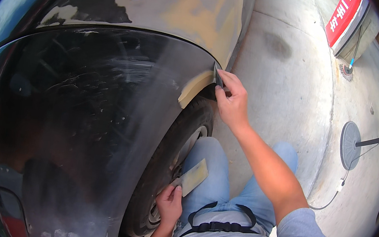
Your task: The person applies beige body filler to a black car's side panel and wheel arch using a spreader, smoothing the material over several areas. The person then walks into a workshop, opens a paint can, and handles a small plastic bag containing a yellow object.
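- Fingers of the right hand [232,106] are pinching together on a small dark spreader blade [217,76], pressing it against the rear edge of the wheel arch [193,87]; most of the blade is hiding behind the fingertips, so its shape is hard to make out.
- Just left of that grip, a tan patch of filler [194,85] is running along the arch lip, touching the blade's edge.
- Left hand [169,204] is closing its grip on the lower corner of a flat tan board [193,177], which is tilting up and away from the hand, over the person's knee in blue jeans [211,168].
- Beside the left hand, the tyre [175,135] is sitting partly under the arch; its lower part is getting cut off by the hand and the body panel.
- Dark glossy car panel [85,120] is filling the space left of both hands, its reflections too blurred to read.
- Well to the right of the right hand, a round grey disc tool [350,145] with a cord is lying on the concrete floor [288,83]; its handle is running off toward the dark rim.
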A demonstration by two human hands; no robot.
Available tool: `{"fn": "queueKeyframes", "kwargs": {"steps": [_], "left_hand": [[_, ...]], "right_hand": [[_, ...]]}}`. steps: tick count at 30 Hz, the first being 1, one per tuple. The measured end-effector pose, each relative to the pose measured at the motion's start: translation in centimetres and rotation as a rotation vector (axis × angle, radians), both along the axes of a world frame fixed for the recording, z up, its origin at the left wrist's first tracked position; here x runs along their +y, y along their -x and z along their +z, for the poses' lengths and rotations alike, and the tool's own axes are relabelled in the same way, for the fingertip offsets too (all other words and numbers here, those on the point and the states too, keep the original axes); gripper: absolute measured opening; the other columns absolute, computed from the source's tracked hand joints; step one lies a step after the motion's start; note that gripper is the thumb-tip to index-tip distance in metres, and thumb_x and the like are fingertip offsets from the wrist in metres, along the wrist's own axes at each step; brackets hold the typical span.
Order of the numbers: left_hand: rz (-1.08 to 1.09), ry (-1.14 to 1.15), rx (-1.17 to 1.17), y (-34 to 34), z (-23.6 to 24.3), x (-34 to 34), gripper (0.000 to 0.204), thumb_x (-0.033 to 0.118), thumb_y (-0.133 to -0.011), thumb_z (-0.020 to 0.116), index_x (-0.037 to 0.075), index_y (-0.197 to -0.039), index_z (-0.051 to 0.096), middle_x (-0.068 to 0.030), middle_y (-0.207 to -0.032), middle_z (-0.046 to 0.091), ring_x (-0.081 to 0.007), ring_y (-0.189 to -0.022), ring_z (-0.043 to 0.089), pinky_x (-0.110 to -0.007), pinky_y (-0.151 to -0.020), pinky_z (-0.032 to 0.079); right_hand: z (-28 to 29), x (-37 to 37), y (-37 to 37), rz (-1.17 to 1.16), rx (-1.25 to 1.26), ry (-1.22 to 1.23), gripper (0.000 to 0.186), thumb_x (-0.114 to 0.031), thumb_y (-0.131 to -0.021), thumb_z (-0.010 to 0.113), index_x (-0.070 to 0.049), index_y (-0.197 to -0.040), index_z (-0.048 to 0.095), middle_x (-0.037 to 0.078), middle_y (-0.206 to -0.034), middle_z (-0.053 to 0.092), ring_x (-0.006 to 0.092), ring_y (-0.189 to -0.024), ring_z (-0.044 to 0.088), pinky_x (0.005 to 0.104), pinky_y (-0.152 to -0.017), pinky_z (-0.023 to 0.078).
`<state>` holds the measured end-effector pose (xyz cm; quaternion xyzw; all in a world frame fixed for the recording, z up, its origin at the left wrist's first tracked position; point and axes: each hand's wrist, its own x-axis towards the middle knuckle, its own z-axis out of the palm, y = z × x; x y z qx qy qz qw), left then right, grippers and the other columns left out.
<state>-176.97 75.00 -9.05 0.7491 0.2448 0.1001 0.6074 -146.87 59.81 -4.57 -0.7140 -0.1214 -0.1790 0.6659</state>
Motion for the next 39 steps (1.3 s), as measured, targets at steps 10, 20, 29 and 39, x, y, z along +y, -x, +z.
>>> {"fn": "queueKeyframes", "kwargs": {"steps": [10, 20, 29, 39], "left_hand": [[0.026, 0.061, -0.049, 0.3, -0.2, -0.2, 0.015, 0.006, -0.101, 0.066, -0.005, -0.11, 0.072, -0.0006, -0.089, 0.07, -0.0056, -0.081, 0.063, -0.023, -0.073, 0.05], [0.047, 0.141, -0.066, 0.4, -0.5, -0.3, 0.015, 0.004, -0.101, 0.065, -0.005, -0.11, 0.072, 0.001, -0.089, 0.069, -0.0041, -0.079, 0.062, -0.021, -0.07, 0.049], [0.08, 0.12, -0.087, 0.6, 0.6, -0.8, 0.014, 0.003, -0.1, 0.065, -0.005, -0.109, 0.072, 0.0021, -0.087, 0.068, -0.0036, -0.077, 0.06, -0.021, -0.068, 0.048], [0.094, 0.092, -0.064, 0.3, 3.6, -1.9, 0.016, 0.003, -0.1, 0.065, -0.003, -0.113, 0.072, 0.0026, -0.091, 0.067, -0.0036, -0.08, 0.059, -0.02, -0.071, 0.046]], "right_hand": [[3.7, 0.7, 2.3, 0.036, -0.097, 0.063, 0.042, 0.003, -0.089, 0.06, 0.003, -0.131, 0.067, 0.016, -0.134, 0.067, 0.023, -0.109, 0.067, 0.0301, -0.084, 0.054], [6.2, 1.7, 4.7, 0.056, -0.257, 0.161, 0.044, 0.008, -0.085, 0.062, 0.004, -0.128, 0.068, 0.018, -0.131, 0.067, 0.029, -0.113, 0.067, 0.035, -0.092, 0.056], [8.0, 2.7, 6.7, 0.003, -0.533, 0.253, 0.049, 0.009, -0.069, 0.063, 0.004, -0.117, 0.074, 0.016, -0.121, 0.071, 0.0321, -0.096, 0.067, 0.0383, -0.084, 0.057], [10.2, 1.4, 9.9, 0.21, -0.658, 0.249, 0.053, 0.01, -0.061, 0.063, 0.003, -0.112, 0.076, 0.014, -0.117, 0.074, 0.0322, -0.094, 0.068, 0.0381, -0.08, 0.059]]}}
